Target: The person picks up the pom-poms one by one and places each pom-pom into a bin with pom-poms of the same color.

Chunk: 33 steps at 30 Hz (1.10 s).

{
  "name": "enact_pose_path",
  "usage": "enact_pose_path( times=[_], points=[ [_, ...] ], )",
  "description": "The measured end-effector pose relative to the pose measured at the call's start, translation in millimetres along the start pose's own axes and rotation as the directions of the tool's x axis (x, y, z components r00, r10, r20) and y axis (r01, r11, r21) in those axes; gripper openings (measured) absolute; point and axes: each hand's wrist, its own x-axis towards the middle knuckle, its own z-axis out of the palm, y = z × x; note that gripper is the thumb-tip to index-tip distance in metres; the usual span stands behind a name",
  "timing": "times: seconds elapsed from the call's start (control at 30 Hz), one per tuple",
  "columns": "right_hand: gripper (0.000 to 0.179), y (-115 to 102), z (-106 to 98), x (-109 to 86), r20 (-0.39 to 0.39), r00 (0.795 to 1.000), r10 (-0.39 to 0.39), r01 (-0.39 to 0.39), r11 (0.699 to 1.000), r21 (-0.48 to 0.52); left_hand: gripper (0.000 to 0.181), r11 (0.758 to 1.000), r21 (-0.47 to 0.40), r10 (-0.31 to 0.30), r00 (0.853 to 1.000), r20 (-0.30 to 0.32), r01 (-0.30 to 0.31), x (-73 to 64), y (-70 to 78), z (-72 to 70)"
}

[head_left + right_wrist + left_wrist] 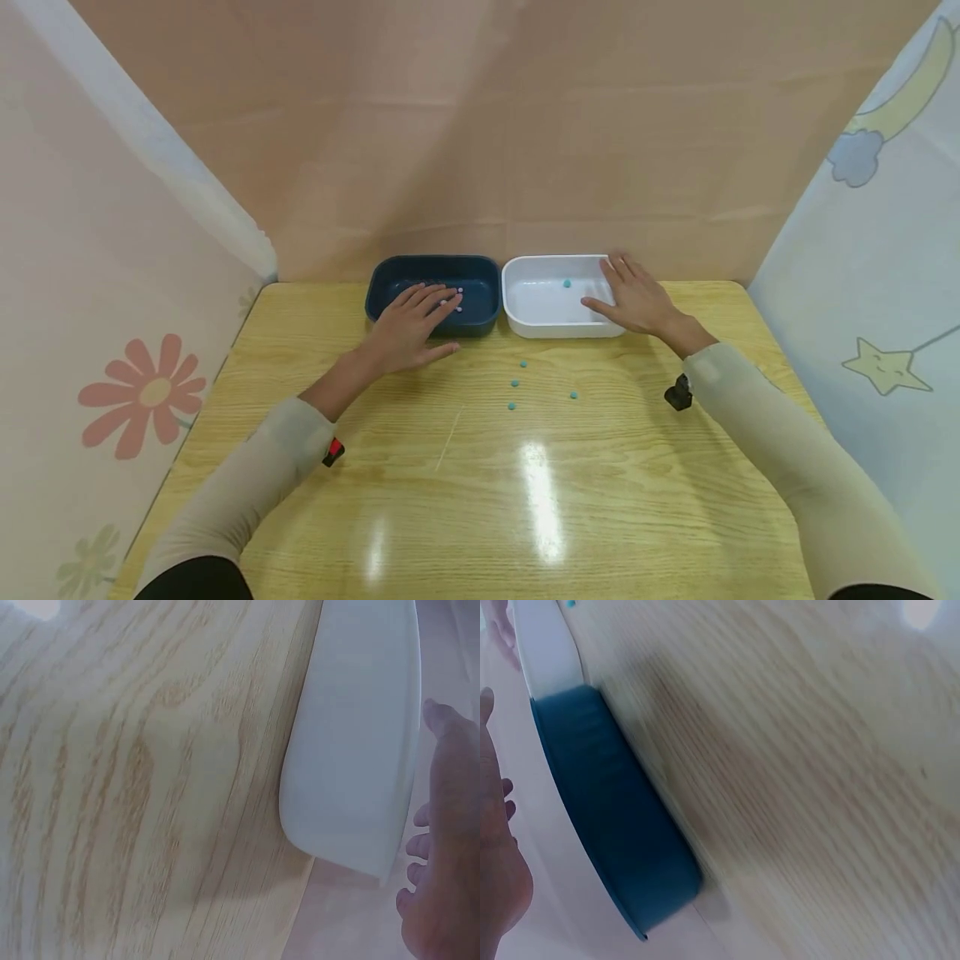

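Observation:
My left hand [410,329], fingers spread, hovers over the front left part of a dark blue tray [480,321]. Several small pale purple beads [460,309] show inside it past the fingertips. To the right, my right hand [637,298] is spread over the right end of a white tray [562,331], thumb above the interior. One turquoise bead [567,284] lies in the white tray. Neither hand grips anything. In the left wrist view the blue tray's outer wall [619,802] shows beside the hand; the right wrist view shows the white tray's side [352,742].
Several turquoise beads [514,383] lie scattered on the wooden table [420,517] in front of the trays. Brown paper [570,150] hangs right behind them. Printed panels [862,275] stand along both sides. A small black device [678,393] sits at the right wrist.

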Motion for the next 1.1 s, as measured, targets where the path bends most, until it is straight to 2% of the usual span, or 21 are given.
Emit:
enact_pose_path(
  times=[0.13,0.3,0.5,0.6,0.77,0.87,1.1],
  points=[
    [0.096,2,2,0.6,0.01,1.0,0.004,-0.004,1.0,0.006,0.077,0.998,-0.043,0.05,0.998,-0.038,-0.051,0.5,9.5,0.6],
    [0.096,5,4,0.4,0.035,0.999,0.01,-0.012,0.999,0.038,0.067,0.989,-0.096,0.111,0.992,-0.053,-0.115,2.3,22.0,3.6],
    [0.095,7,5,1.2,0.03,0.999,0.016,-0.018,0.999,0.051,0.056,0.96,-0.232,0.146,0.987,-0.065,-0.158,7.0,36.9,10.4],
    [0.095,6,6,2.6,0.034,0.999,0.015,-0.016,0.998,0.056,0.052,0.938,-0.313,0.135,0.989,-0.064,-0.148,9.3,44.1,15.9],
    [0.095,4,8,5.4,0.044,0.999,0.007,-0.01,0.998,0.062,0.048,0.901,-0.423,0.089,0.996,-0.03,-0.093,12.7,53.5,25.6],
    [0.095,4,10,6.1,0.036,0.999,0.0,-0.002,0.998,0.062,0.048,0.886,-0.459,0.075,0.997,-0.01,-0.071,15.0,57.0,29.7],
    [0.094,6,15,6.9,0.014,1.0,-0.006,0.005,0.997,0.075,0.043,0.869,-0.493,0.077,0.996,0.053,-0.041,20.7,62.5,38.0]
  ],
)
